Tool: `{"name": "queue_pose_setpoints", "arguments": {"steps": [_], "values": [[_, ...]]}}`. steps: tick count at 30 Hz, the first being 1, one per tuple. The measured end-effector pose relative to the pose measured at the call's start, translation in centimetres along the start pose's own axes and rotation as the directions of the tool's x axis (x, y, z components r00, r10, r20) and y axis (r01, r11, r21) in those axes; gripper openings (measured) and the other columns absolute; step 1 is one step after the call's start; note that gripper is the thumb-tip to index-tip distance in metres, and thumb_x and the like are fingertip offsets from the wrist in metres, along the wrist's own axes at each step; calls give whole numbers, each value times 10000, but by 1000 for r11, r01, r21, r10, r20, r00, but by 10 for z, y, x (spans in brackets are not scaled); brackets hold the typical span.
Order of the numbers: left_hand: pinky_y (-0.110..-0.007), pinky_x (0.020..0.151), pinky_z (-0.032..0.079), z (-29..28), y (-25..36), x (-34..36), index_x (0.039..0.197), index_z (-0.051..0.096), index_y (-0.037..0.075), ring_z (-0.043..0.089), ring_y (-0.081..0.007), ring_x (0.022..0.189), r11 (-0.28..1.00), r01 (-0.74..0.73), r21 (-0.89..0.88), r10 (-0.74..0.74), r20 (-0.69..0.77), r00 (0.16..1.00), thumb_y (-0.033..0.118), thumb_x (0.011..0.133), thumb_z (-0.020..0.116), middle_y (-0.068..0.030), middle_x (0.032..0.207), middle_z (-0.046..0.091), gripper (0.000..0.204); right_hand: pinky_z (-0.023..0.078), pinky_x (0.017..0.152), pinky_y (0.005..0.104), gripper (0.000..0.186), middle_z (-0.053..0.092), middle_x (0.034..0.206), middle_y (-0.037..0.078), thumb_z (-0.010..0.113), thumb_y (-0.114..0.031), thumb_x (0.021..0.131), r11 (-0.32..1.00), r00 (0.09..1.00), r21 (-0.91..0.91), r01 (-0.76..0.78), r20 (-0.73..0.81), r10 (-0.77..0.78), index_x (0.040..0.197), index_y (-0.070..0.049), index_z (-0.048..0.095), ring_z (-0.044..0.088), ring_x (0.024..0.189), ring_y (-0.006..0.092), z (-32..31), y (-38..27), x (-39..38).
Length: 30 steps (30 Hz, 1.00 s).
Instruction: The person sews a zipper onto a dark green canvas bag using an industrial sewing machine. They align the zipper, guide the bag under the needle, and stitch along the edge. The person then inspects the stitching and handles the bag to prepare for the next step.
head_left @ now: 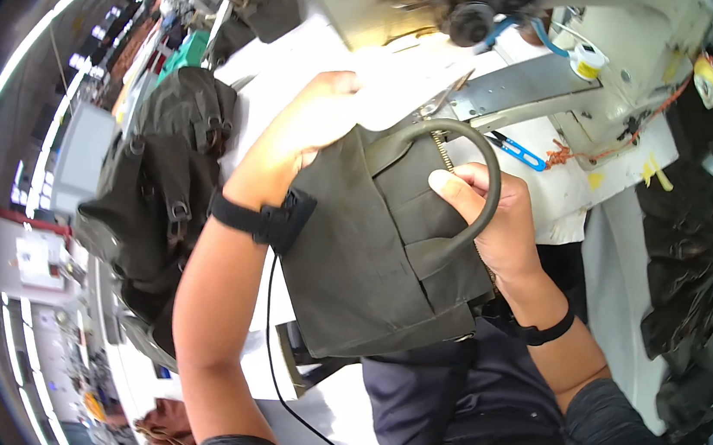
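A dark olive handbag [353,257] with a rounded tube handle [494,172] lies tilted in front of me, below the sewing machine [642,70]. A brass-toothed zipper [444,152] runs along its right edge. My right hand [500,216] reaches around the handle and is closed on the zippered edge, thumb on top. My left hand [325,111] rests at the bag's upper left corner. Glare washes out its fingers, so their grip does not show.
Blue thread snips [518,151] lie on the table right of the bag. A small white spool [589,61] stands on the machine bed. Several dark bags [176,160] are piled at the left; more dark pieces [689,283] hang at the right. A black cable [272,361] trails from my left wrist.
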<state>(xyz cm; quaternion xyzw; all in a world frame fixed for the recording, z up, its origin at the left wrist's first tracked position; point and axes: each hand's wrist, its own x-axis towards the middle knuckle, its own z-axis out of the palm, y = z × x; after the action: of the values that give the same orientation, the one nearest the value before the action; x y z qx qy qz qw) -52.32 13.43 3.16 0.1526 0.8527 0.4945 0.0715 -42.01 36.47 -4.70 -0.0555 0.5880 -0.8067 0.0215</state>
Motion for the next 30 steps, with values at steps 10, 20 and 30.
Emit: {"name": "queue_pose_setpoints", "arguments": {"steps": [10, 20, 30], "values": [[-340, 850, 514, -9, -33, 7, 1124, 707, -28, 639, -193, 918, 988, -105, 111, 104, 17, 994, 240, 953, 701, -131, 999, 711, 318, 330, 609, 232, 220, 498, 750, -110, 691, -209, 1037, 985, 996, -150, 85, -16, -89, 932, -20, 736, 406, 703, 12, 2, 13, 1], [-433, 1026, 503, 50, 76, -141, 1208, 678, 11, 658, -362, 1167, 796, -121, 593, 269, -168, 948, 107, 904, 759, -204, 1225, 698, 329, 485, 565, 217, 324, 621, 708, -24, 609, -311, 1088, 970, 977, -235, -59, 184, 104, 970, -30, 719, 569, 599, 40, -56, -8, -73], [-521, 1113, 399, 203, 71, -206, 1294, 603, 72, 555, -358, 1321, 669, -83, 739, 462, -326, 825, 107, 803, 824, -125, 1348, 619, 539, 378, 503, 213, 313, 550, 643, -35, 692, -281, 1030, 965, 937, -258, -57, 320, 141, 837, -35, 694, 464, 563, 26, -57, -21, -69]]}}
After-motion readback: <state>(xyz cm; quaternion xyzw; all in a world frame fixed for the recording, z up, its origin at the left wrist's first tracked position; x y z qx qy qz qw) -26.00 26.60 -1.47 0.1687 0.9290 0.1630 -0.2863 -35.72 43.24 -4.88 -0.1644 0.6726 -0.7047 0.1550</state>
